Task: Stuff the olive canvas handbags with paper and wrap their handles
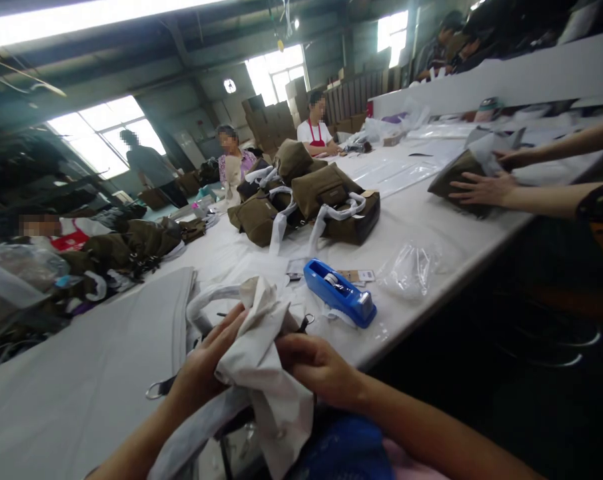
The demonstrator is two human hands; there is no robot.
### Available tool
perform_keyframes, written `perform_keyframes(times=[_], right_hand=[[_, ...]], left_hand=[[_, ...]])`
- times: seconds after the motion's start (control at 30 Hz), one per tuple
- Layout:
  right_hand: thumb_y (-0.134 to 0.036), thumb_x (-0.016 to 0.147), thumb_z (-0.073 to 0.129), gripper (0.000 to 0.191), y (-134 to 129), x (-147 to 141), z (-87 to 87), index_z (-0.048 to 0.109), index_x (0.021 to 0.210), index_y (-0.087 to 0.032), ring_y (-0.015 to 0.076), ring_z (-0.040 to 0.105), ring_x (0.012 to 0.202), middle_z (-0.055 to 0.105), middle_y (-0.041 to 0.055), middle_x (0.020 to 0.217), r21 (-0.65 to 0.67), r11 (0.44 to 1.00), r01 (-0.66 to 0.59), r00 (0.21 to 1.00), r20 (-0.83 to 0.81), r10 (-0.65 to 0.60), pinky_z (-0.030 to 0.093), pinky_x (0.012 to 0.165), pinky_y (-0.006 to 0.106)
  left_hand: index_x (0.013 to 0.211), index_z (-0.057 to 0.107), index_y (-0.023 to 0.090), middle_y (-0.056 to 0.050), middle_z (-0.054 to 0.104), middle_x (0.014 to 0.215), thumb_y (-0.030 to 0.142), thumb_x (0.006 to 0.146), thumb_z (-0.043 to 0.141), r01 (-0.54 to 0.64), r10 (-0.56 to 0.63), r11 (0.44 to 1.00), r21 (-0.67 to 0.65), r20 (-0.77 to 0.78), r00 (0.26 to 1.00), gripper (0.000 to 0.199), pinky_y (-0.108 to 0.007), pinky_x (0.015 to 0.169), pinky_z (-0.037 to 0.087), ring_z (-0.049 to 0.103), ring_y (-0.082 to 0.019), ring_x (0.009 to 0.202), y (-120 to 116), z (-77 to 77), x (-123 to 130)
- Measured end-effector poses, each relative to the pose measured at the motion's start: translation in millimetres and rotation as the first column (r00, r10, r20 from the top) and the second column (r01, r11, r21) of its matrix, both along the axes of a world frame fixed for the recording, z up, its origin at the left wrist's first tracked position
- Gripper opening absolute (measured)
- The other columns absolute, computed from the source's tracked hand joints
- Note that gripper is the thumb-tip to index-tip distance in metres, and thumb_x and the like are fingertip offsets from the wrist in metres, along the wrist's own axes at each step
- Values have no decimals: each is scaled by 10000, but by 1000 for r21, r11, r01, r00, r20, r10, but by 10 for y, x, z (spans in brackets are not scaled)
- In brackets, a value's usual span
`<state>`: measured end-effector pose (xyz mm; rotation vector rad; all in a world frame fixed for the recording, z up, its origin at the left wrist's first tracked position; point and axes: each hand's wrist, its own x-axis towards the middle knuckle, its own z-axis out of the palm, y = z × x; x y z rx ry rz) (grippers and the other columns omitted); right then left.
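A handbag with pale, crumpled cloth (pixel 268 350) standing up out of it is between my hands. Its handles (pixel 201 413) are wrapped in white, and a strap end with a metal ring (pixel 154 390) sticks out at the left. My left hand (pixel 208 363) grips the bag's left side, fingers pressed together along the cloth. Curled fingers of my right hand (pixel 318 367) grip the right side, close to a small ring; my fingertips are hidden in the folds. Just beyond the bag lies a blue tape dispenser (pixel 338 292), with tags (pixel 358 275) behind it.
Olive handbags (pixel 331 193) with wrapped handles are heaped mid-table. A co-worker's hands (pixel 491 180) hold another olive bag at the right. Clear plastic (pixel 411 270) lies near the table edge, white sheets (pixel 106 353) at the left. Several people work farther back.
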<state>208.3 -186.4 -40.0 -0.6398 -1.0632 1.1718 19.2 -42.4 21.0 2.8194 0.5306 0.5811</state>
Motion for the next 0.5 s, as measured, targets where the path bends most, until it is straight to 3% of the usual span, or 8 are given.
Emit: perform_keyframes(times=[0.03, 0.1, 0.2, 0.33, 0.4, 0.5], right_hand=[[-132, 789, 551, 310, 23, 17, -92, 710, 1051, -181, 196, 703, 944, 755, 59, 1027, 39, 994, 106, 984, 140, -110, 565, 874, 328], [-61, 775, 492, 369, 48, 47, -232, 705, 1054, -173, 212, 685, 1036, 744, 88, 1086, 187, 958, 216, 846, 454, -279, 541, 942, 347], [-76, 777, 546, 543, 36, 80, -273, 605, 1312, -149, 258, 573, 1278, 675, 146, 1288, 325, 941, 96, 561, 763, -320, 415, 1132, 404], [-217, 713, 715, 603, -12, 177, -142, 611, 1306, -179, 321, 494, 1334, 644, 142, 1313, 340, 940, 7, 336, 885, -323, 205, 1238, 492], [-229, 739, 717, 503, -29, 238, -99, 644, 1235, -178, 316, 541, 1256, 658, 138, 1261, 320, 947, 16, 246, 917, -314, 207, 1225, 518], [-149, 872, 604, 329, -42, 292, -105, 648, 1197, -171, 264, 601, 1104, 690, 110, 1156, 317, 948, 29, 147, 937, -318, 304, 1174, 501]], left_hand=[[1506, 474, 301, -75, 516, 1541, 457, 907, 620, -5, 5, 1000, -7, 27, 1000, 636, -409, 1074, 547, 572, -350, 1329, -4, 18, -27], [1496, 489, 357, -35, 504, 1552, 456, 914, 631, -10, 13, 999, -35, 78, 997, 607, -375, 1076, 541, 578, -335, 1324, -32, 85, -77], [1449, 544, 409, -8, 514, 1543, 424, 931, 631, -24, 29, 997, -80, 67, 997, 526, -326, 1085, 517, 584, -299, 1325, -94, 210, -117], [1358, 631, 425, 1, 535, 1521, 361, 974, 574, 59, -70, 990, -131, -78, 994, 393, -391, 1157, 432, 499, -288, 1407, -142, 362, -69], [1350, 638, 417, -15, 561, 1496, 306, 952, 608, 116, -152, 976, -186, -192, 970, 414, -440, 1156, 429, 477, -295, 1424, -147, 458, -9], [1363, 632, 399, -35, 575, 1480, 185, 887, 648, 177, -292, 932, -316, -366, 884, 523, -449, 1129, 462, 499, -293, 1408, -150, 626, 88]])
